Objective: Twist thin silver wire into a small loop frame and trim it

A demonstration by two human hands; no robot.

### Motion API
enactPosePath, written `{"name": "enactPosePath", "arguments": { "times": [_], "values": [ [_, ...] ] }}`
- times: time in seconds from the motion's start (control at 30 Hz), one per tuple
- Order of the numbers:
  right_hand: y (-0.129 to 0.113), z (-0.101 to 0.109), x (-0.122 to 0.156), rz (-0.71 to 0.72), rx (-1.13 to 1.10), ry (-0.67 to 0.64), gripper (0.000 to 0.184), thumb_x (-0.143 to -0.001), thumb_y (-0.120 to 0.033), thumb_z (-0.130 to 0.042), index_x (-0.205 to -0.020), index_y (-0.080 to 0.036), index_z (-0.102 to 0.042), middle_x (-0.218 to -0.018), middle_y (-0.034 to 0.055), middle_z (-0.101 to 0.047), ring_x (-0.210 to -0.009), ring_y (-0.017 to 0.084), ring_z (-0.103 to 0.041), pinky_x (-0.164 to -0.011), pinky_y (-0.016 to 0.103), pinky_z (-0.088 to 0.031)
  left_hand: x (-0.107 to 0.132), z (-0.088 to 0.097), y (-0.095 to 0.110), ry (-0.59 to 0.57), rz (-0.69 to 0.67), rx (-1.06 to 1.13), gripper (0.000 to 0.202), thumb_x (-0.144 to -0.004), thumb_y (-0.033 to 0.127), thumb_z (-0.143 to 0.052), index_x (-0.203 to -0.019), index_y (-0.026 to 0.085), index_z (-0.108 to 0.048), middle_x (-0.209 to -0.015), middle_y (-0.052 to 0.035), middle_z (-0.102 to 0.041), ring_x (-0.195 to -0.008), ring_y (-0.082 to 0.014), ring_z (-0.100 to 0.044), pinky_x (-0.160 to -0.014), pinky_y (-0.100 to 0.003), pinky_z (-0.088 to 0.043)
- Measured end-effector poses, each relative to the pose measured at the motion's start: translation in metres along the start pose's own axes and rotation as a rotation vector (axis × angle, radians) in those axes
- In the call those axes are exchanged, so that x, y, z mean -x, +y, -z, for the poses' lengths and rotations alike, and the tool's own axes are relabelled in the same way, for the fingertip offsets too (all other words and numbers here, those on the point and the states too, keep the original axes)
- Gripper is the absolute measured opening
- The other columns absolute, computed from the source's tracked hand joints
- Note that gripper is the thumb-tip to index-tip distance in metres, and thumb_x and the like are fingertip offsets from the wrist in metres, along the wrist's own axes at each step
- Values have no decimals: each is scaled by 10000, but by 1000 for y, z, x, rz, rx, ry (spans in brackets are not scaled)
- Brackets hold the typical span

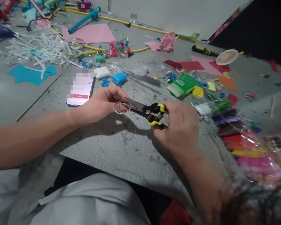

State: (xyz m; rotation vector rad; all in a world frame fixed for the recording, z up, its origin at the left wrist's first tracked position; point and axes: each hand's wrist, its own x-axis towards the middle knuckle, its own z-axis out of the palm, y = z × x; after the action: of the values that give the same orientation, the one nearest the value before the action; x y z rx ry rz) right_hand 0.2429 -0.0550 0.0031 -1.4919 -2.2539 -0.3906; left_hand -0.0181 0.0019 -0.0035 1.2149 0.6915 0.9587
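Observation:
My left hand [105, 103] pinches a thin loop of silver wire [121, 107] above the grey board [121, 147]. My right hand [180, 128] is wrapped round the yellow-and-black handles of a pair of snips [146, 111]. The snips' blades point left and their tips lie across the wire loop, touching or nearly touching it. Both hands hover just over the board, close together.
A phone [81, 89] lies just beyond my left hand. Blue clay [119, 77], a green packet [182, 85], straight wires [140, 78], paper scraps and a bag of coloured sheets [245, 140] lie around. White paper strips [37, 50] are piled far left.

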Motion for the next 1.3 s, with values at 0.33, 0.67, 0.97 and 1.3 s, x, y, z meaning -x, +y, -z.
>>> {"name": "enactPosePath", "arguments": {
  "times": [0.33,0.67,0.97,1.3],
  "values": [
    [0,0,-3,-44,13,-37,389,-786,-259,-598,-1175,-252,-583,-1021,124,-682,-943,338,-643,-824,502,-523,2,-1,0,-13,-16,-57,331,-689,363,-976,-852,180,-754,-792,-42,-794,-738,-188,-766,-720,-291,-612],
    [-1,1,-4,-67,-17,-43,427,-845,-319,-587,-1261,-227,-575,-1144,164,-689,-1075,380,-654,-959,574,-516,1,-3,-1,-29,6,-56,267,-773,352,-924,-861,174,-745,-799,-56,-787,-801,-218,-788,-762,-327,-632],
    [39,-13,-13,-269,-13,-56,591,-805,-317,-669,-1348,-126,-535,-1252,213,-659,-1196,371,-604,-1065,530,-479,2,-5,3,26,138,148,266,-754,270,-928,-887,156,-728,-848,-45,-788,-761,-141,-749,-743,-251,-604],
    [65,-16,-26,-678,151,-348,639,-909,-446,-727,-1409,-82,-566,-1356,273,-677,-1254,376,-643,-997,481,-499,1,-6,0,-41,290,15,339,-872,470,-809,-822,142,-735,-822,-98,-748,-732,-174,-697,-682,-302,-567]
  ]
}}
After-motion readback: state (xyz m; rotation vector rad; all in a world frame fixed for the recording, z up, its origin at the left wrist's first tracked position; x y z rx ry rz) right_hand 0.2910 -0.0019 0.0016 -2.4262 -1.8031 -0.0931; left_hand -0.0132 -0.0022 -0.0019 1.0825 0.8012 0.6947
